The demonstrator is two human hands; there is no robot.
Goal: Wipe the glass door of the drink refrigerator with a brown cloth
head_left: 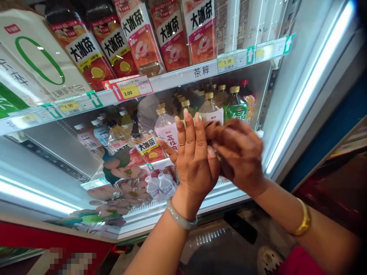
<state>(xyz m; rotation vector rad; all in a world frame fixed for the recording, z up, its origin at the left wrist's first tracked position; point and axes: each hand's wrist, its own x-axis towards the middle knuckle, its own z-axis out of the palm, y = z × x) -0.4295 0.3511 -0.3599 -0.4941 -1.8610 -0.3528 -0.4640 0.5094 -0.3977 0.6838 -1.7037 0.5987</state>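
Gold shines on one bracelet (304, 217) around the right arm, and we see one pale bracelet (181, 216) around the left wrist. The left hand (195, 164) is up, its grip wide, with five fingers spread. The right hand (243, 156) is just beside it, all blurry, so we cannot tell if its grip is wide or narrow, or holds something. On the top shelf (172, 81) we count five tea bottles (202, 28) in front, two with lemons and three pink, beside one big cream bottle (43, 57). On the middle shelf, one pale pink bottle (162, 126) stands just past the left fingers, and one green-label bottle (235, 107) stands past the right hand. Lower down, we count two small clear bottles (166, 185).
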